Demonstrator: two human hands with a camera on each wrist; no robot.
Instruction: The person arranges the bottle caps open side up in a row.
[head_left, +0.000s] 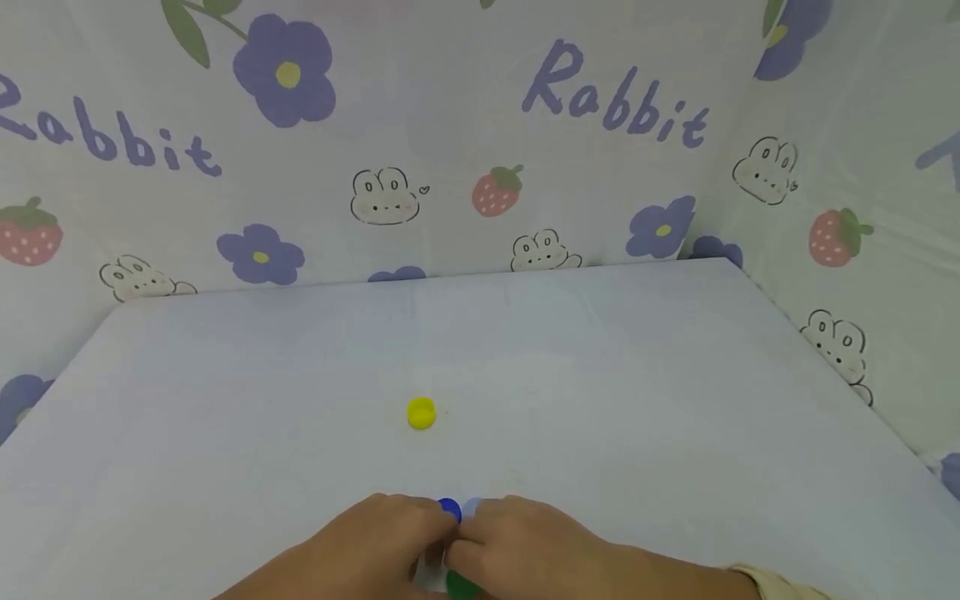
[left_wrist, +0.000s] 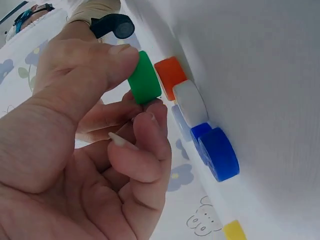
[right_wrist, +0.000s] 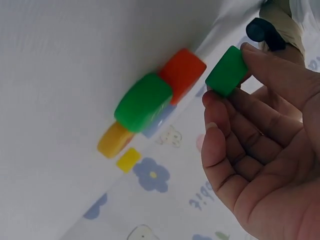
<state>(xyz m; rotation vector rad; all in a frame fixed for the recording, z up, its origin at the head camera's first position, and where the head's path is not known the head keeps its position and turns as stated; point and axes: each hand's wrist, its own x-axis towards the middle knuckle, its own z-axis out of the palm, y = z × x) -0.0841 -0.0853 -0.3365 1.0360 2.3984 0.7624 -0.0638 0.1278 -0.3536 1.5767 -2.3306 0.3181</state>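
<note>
In the head view my left hand [head_left: 375, 542] and right hand [head_left: 528, 546] meet at the near middle of the white table, fingers bent downward. A green block [left_wrist: 145, 79] with smooth flat sides is between them. In the left wrist view the left thumb and fingers pinch it; the right wrist view shows the right thumb and fingertips on the same green block [right_wrist: 227, 71]. Close by on the table stand an orange-red block [left_wrist: 170, 77], a white block [left_wrist: 191, 104], two blue blocks [left_wrist: 220, 155], another green block [right_wrist: 144, 102] and an amber block [right_wrist: 114, 140].
A yellow round block [head_left: 422, 413] lies alone farther back on the white table [head_left: 600, 375]. Cloth walls [head_left: 435, 108] printed with rabbits, flowers and strawberries rise behind the table and at its sides.
</note>
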